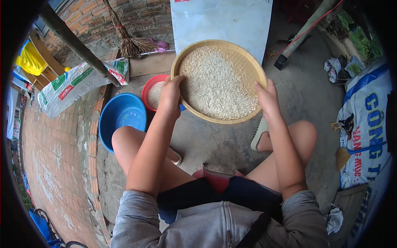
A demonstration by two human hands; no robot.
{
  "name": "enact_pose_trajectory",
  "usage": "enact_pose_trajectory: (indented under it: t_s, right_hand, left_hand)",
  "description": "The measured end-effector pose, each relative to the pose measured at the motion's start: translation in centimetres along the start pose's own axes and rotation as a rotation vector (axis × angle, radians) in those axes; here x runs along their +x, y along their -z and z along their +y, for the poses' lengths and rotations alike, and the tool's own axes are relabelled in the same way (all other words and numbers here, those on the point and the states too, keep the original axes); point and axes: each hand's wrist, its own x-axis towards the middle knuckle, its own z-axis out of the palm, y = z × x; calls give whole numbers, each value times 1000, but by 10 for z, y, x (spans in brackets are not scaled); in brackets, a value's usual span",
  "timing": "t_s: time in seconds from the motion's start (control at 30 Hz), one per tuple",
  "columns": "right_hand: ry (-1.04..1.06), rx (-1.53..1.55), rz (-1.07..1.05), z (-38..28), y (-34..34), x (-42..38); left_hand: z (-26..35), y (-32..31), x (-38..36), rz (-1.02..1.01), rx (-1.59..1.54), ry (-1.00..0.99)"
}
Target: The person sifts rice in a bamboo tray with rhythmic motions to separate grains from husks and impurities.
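Observation:
A round woven winnowing basket is held up in front of me, tilted a little, with its rim gripped on both sides. Pale rice grains cover most of its floor, leaving the weave bare at the upper right. My left hand is closed on the left rim, thumb on top. On the opposite rim, my right hand is closed in the same way. Behind my left hand, a red basin holds more grain and is partly hidden. Nearby on the floor stands a blue basin with small bits in it.
A white board stands beyond the basket. A straw broom leans at the brick wall. A wooden post and a printed sack are at left. A small dark bird stands by the large sacks at right.

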Motion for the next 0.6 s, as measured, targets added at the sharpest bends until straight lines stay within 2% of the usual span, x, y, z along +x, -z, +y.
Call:
enact_pose_trajectory:
  t_s: [0.03,0.13,0.17,0.23,0.27,0.3,0.37,0.43,0.47,0.57,0.6]
  right_hand:
    - [87,-73,26,3,-9,-11]
    - [35,-61,-52,8,-13,-15]
    - [4,-27,-92,9,-11,-11]
    - [-24,-17,-50,2,-4,4]
    - [-27,49,-49,4,3,14]
    - [-30,111,-49,5,8,20]
    - [-35,86,-68,-2,8,17]
    - [85,-50,59,-5,-7,0]
    - [110,-49,51,-6,-15,-11]
    - [79,-31,-34,-19,-20,-30]
    - [127,-4,-11,-10,-17,-17]
  left_hand:
    - [6,6,3,24,-68,4]
    - [9,17,15,33,-142,115]
    - [3,15,12,64,-145,97]
    - [-13,2,-4,51,-92,-124]
    - [-18,-4,-17,45,-12,-125]
    - [-5,-15,-38,68,112,-75]
    - [-2,-8,-30,-1,88,-41]
    - [0,6,-8,-2,-79,2]
    - [0,16,5,17,-123,89]
    - [8,17,4,73,-235,181]
    - [-4,18,6,104,-230,123]
